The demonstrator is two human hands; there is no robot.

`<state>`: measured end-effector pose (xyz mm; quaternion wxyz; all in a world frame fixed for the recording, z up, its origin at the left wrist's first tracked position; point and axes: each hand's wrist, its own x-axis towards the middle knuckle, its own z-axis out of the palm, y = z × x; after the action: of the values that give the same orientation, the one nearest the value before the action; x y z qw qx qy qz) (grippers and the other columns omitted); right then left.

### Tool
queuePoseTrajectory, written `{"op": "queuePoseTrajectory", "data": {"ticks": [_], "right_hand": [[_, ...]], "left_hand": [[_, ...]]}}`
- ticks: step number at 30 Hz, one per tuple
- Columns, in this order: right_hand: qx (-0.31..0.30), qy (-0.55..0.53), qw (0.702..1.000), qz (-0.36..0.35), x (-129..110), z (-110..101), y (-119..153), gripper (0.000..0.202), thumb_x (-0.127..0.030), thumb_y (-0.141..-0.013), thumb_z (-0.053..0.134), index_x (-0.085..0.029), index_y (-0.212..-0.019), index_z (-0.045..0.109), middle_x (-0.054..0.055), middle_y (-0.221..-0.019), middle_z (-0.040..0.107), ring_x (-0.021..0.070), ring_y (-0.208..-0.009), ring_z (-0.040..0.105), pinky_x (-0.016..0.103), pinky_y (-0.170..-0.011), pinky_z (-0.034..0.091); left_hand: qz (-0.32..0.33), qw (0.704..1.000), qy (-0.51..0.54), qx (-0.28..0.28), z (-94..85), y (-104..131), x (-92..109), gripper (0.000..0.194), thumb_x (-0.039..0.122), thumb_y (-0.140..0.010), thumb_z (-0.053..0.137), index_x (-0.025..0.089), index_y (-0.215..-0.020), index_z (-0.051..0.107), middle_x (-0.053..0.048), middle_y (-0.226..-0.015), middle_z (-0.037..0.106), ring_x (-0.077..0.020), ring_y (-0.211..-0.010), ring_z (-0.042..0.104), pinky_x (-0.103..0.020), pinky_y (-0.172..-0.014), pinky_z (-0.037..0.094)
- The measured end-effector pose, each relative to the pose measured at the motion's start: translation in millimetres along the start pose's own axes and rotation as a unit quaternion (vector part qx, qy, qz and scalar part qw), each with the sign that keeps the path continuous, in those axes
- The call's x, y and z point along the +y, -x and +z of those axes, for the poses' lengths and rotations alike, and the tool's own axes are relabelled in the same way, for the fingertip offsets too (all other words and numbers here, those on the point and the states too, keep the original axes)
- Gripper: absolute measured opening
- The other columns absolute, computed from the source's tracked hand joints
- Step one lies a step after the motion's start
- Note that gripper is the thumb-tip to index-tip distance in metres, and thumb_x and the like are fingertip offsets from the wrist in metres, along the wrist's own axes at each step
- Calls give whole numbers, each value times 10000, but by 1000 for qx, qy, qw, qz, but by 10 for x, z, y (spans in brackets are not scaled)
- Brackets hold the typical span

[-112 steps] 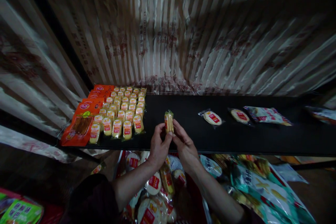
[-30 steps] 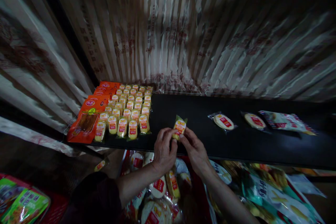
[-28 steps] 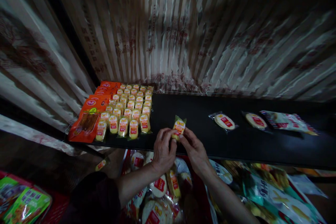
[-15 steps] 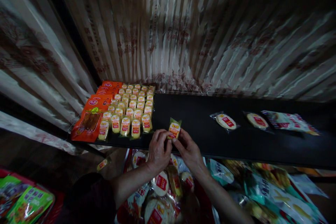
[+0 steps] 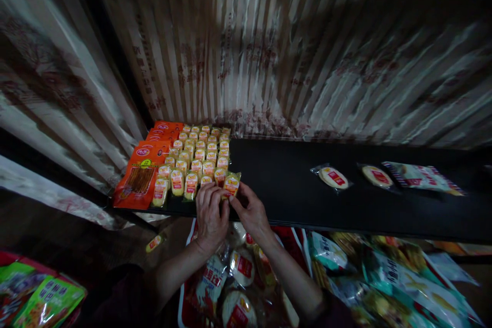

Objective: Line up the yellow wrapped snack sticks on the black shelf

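Both my hands hold one small wrapped cake (image 5: pixel 231 184) with a white, orange and red label, at the front right corner of the rows of like cakes (image 5: pixel 196 165). My left hand (image 5: pixel 212 211) is closed on its left side, and its fingers cover part of the front row. My right hand (image 5: pixel 251 213) pinches it from the right with thumb and fingers. The rows stand close together on a black shelf (image 5: pixel 277 184). Left of them lie orange snack packets (image 5: pixel 140 177), overlapping one behind another.
Two round wrapped cakes, a nearer one (image 5: pixel 333 178) and a farther one (image 5: pixel 377 176), lie right beside a striped packet (image 5: pixel 423 177). Below stand a red basket (image 5: pixel 183 287) of round cakes and a box of teal packets (image 5: pixel 415 287). One wrapped cake (image 5: pixel 154 243) lies on the floor.
My hands have carried the small wrapped cake leftward along the shelf, from apart from the rows to their front right corner. The view has shifted slightly.
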<state>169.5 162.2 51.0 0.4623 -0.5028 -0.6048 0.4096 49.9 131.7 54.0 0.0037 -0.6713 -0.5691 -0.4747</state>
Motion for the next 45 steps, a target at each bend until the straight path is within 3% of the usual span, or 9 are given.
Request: {"op": "queuePoseTrajectory", "data": {"ticks": [7,19,27,45], "right_hand": [[18,83,996,-20,25,143,-22,393,-315,-783,560,-211,-1161,580,65,-965,592,180,-817,605,331,-774,516],[10,175,983,-58,64,185,-18,404,-281,-801,523,-247,-1202,566,54,-949,589,196,-871,585,342,-808,502],[22,164,984,-63,120,208,-17,452,-286,-805,534,-226,-1253,520,90,-1090,572,205,-932,572,374,-856,488],[24,116,992,-43,149,232,7,429,-268,-783,557,-213,-1208,541,90,-1089,577,195,-893,602,368,-831,504]], "left_hand": [[-25,999,-35,-9,-54,19,-95,229,110,-785,497,183,-1001,515,-69,-1004,600,-235,-1124,473,-479,-990,375],[-22,998,-39,-50,-102,55,-149,377,73,-750,492,179,-1111,518,-84,-1109,577,-239,-1153,453,-480,-1035,349],[-11,996,-75,-53,-61,44,-191,364,93,-801,476,191,-1148,533,-96,-1174,535,-250,-1177,434,-468,-1009,385],[18,997,-45,-52,-4,72,-209,354,78,-813,426,165,-1143,522,-118,-1227,515,-246,-1221,397,-479,-1030,336]]}}
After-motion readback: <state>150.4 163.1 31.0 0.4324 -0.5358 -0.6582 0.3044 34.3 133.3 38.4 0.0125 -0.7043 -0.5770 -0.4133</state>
